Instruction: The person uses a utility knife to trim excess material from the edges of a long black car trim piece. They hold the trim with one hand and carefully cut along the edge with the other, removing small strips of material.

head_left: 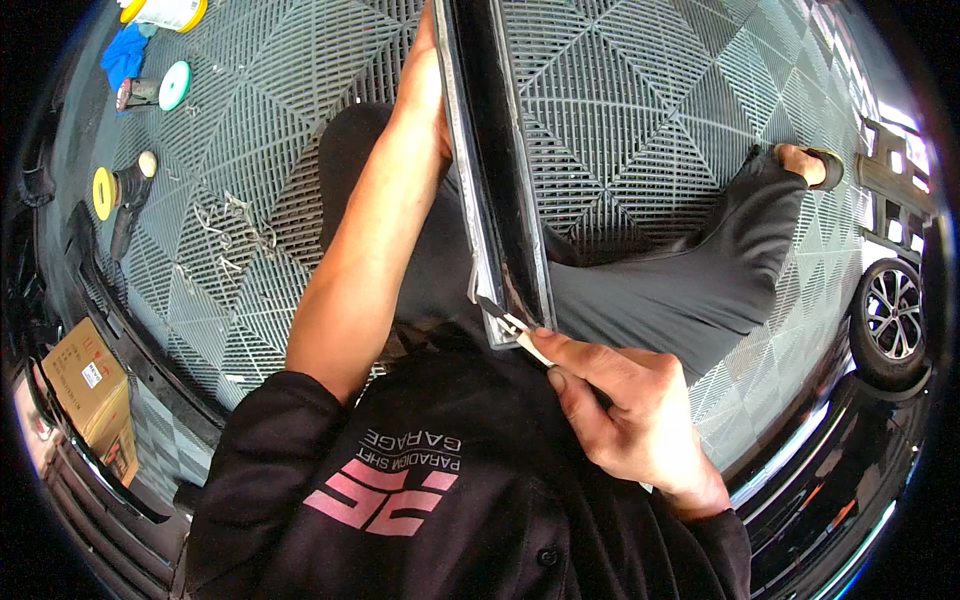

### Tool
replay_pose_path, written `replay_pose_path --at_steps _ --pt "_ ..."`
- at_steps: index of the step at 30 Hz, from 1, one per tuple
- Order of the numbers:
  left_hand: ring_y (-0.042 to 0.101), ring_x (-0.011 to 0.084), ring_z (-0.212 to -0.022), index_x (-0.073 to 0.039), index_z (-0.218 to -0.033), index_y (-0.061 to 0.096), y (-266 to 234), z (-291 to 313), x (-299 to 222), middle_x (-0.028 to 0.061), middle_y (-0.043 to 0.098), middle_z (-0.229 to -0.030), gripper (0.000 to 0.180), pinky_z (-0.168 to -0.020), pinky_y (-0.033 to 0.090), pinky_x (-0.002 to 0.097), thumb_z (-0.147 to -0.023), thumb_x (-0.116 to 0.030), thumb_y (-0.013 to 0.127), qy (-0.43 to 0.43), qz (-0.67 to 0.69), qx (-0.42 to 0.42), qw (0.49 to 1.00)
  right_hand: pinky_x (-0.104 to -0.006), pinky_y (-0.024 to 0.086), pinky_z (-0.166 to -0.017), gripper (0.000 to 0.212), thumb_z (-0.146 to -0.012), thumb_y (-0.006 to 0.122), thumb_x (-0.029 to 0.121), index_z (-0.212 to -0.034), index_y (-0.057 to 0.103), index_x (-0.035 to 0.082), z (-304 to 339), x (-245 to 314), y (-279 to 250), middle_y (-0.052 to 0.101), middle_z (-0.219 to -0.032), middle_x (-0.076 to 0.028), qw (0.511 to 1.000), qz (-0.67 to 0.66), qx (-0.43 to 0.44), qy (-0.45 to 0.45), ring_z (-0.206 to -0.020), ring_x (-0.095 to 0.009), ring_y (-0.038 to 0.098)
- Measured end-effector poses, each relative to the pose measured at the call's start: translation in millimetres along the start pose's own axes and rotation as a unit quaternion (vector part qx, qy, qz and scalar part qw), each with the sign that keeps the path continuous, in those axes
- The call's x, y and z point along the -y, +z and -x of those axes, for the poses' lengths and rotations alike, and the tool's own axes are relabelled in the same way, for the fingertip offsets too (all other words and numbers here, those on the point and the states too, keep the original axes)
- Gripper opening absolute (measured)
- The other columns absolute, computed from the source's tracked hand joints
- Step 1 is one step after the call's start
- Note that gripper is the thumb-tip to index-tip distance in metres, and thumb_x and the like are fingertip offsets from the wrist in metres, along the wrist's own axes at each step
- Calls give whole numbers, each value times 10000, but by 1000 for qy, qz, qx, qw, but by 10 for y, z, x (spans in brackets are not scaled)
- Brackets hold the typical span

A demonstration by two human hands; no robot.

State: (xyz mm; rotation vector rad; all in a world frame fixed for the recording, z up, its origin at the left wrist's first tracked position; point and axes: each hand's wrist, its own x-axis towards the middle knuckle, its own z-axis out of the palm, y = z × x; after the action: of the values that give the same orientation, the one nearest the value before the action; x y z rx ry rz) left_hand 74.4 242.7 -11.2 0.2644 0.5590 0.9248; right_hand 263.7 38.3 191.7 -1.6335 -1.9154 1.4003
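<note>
A long black trim piece with pale grey edges (500,150) runs from the top of the view down to my lap, its near end close to my chest. My right hand (625,400) pinches a slim white-handled tool (535,348) between thumb and forefinger. The tool's dark tip touches or lies right beside the piece's left edge, near the lower corner. On the far part of the left side, my left hand (430,70) is against the piece; its fingers are hidden behind it and cut off by the upper border.
Grey slatted tiles (640,110) cover the floor. Pale scraps (235,235), a polisher with a yellow pad (106,193), a teal disc (174,86), a blue cloth (123,55) and a cardboard box (85,375) lie leftward. A car wheel (893,312) stands right, beyond my bent leg (690,290).
</note>
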Motion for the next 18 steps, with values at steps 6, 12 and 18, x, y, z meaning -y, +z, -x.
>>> replay_pose_path --at_steps 6,12,18 --pt "492 228 -607 -52 -943 651 -143 7 -83 91 560 -717 537 -528 425 360 -935 -570 509 -55 57 66 995 -331 560 -672 324 -795 662 -76 -1110 704 -18 27 107 -216 738 -919 -183 999 37 23 1 -732 -290 730" --pt "505 229 -665 -50 -953 663 -112 11 -105 89 569 -768 570 -570 449 368 -919 -598 509 -86 92 146 981 -330 538 -831 333 -810 653 -81 -1136 688 -30 -42 36 -95 728 -990 -197 999 -18 -49 -1 -888 -288 727" --pt "496 219 -691 -49 -967 663 -134 7 -92 71 548 -762 574 -589 437 359 -922 -599 502 -87 89 165 978 -318 547 -790 335 -822 653 -86 -1154 673 -44 -93 35 9 729 -975 -197 997 -46 -63 -15 -834 -274 731"
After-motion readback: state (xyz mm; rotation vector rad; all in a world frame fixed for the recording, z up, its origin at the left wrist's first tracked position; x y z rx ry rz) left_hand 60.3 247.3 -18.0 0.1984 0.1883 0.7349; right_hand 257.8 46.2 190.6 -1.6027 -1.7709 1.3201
